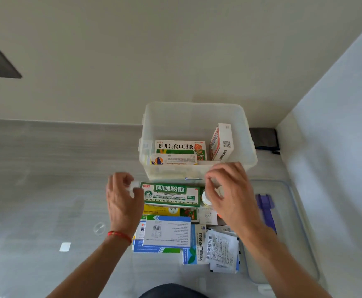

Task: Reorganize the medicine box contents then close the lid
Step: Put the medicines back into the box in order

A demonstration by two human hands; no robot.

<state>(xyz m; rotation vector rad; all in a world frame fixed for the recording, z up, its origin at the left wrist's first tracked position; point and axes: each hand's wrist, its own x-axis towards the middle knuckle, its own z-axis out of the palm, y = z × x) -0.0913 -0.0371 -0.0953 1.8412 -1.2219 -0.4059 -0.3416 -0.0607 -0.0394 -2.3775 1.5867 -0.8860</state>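
Observation:
The clear plastic medicine box (197, 117) stands open on the table and holds an orange-and-white carton (179, 146), a flat pack (173, 159) and an upright white carton (222, 143). In front of it lies a pile of medicine packs topped by a green box (171, 194). My left hand (123, 198) pinches the green box's left end, where something whitish is blurred. My right hand (231, 190) is closed on a small white bottle (205, 200) at the box's right end. The clear lid (294, 233), with a purple handle (266, 209), lies flat to the right.
Nearer me in the pile are a blue-and-white box (167, 232), a blue-green carton (194, 246) and white sachets (224, 252). A dark pouch (264, 138) lies in the back right corner by the wall. A small white tag (65, 246) sits on the grey table, left.

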